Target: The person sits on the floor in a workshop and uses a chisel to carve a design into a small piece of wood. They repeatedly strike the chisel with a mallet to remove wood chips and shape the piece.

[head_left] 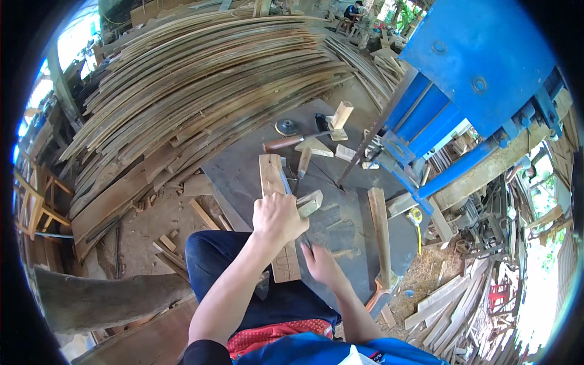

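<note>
A wooden board (286, 266) with dark lines marked on its lower end lies on my lap, its far end over the dark table (237, 167). My left hand (277, 218) is closed over the middle of this board, pressing it. A short wooden piece (311, 204) sticks out beside its knuckles; whether my fingers hold that piece too is hidden. Just to the right of the board, my right hand (325, 265) pinches a thin dark tool (306, 241) against the board's edge. Its kind cannot be made out.
Wooden-handled tools (286, 143), a black disc (286, 126) and wood offcuts (314, 146) lie on the table. The blue band saw (480, 55) rises at right. A long wood strip (379, 231) and a yellow tape measure (416, 215) lie beyond my right hand. Stacked planks (201, 85) fill the far left.
</note>
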The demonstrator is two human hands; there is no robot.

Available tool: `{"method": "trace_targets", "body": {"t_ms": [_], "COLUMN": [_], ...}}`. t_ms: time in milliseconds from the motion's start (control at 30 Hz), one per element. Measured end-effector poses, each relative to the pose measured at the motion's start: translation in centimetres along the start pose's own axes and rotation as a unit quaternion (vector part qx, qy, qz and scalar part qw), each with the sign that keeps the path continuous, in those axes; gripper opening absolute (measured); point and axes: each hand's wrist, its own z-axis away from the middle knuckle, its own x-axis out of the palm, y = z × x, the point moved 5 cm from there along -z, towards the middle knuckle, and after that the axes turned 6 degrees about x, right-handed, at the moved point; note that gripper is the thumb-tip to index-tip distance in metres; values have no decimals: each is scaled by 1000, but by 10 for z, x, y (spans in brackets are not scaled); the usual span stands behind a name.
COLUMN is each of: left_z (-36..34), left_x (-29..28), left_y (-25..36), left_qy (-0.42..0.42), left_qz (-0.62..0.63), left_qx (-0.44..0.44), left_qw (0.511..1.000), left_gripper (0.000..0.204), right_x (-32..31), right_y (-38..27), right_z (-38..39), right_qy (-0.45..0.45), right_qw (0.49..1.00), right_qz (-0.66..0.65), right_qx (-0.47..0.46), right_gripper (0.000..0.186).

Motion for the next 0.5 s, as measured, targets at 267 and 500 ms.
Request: {"method": "trace_targets", "body": {"t_ms": [267, 500], "left_z": [-3, -11], "left_x": [3, -7], "left_y": [-10, -36], "left_qy": [17, -30], "left_qz": [-47, -8], "left_qx": [14, -9], "left_qw": [999, 999], "left_gripper": [40, 46], "right_x": [13, 19], "right_y": [-22, -20], "right_z": [-22, -7], "right_qy": [66, 36], "right_qw": [996, 999], "right_qz": [48, 37], "right_qx": [-44, -1], "right_gripper": [39, 36]}}
